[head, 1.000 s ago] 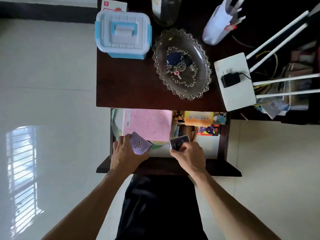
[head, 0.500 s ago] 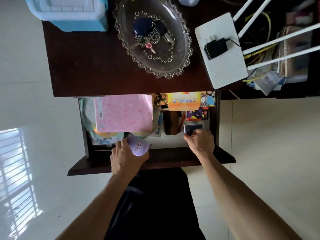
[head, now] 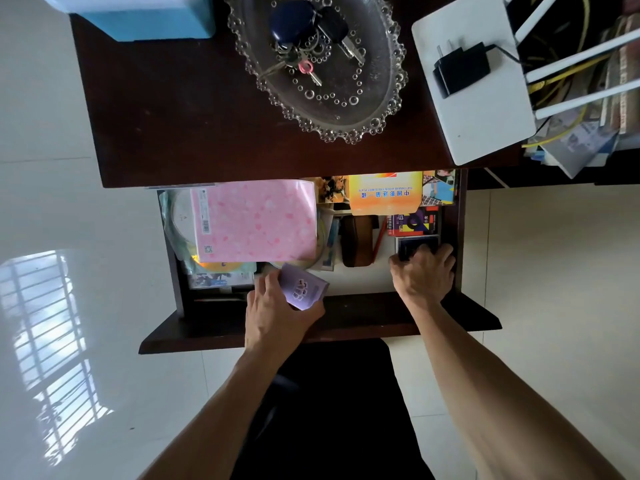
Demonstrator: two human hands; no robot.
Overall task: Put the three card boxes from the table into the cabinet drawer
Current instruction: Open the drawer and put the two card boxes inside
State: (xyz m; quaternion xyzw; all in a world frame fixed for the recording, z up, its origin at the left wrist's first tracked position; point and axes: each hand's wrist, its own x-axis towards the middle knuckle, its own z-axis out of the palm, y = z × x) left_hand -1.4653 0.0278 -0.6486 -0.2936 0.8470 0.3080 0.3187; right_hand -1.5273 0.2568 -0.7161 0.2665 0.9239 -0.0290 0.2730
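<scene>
A purple card box [head: 304, 287] is gripped by the left hand [head: 277, 311] above the open drawer's [head: 353, 308] front edge. A dark card box [head: 415, 245], lying in the drawer's right side, is covered by the right hand [head: 424, 273]; its grip cannot be determined.

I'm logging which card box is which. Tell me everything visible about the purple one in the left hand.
The purple card box is a small, flat, pale lilac carton, cardboard by its look, with a small cartoon print and fine, unreadable text on its upper face. It is closed, tilted at an angle, and held in the left hand, the fingers along its left edge and the thumb at its lower right. It hovers above the front edge of the open drawer, not yet set down.
</scene>
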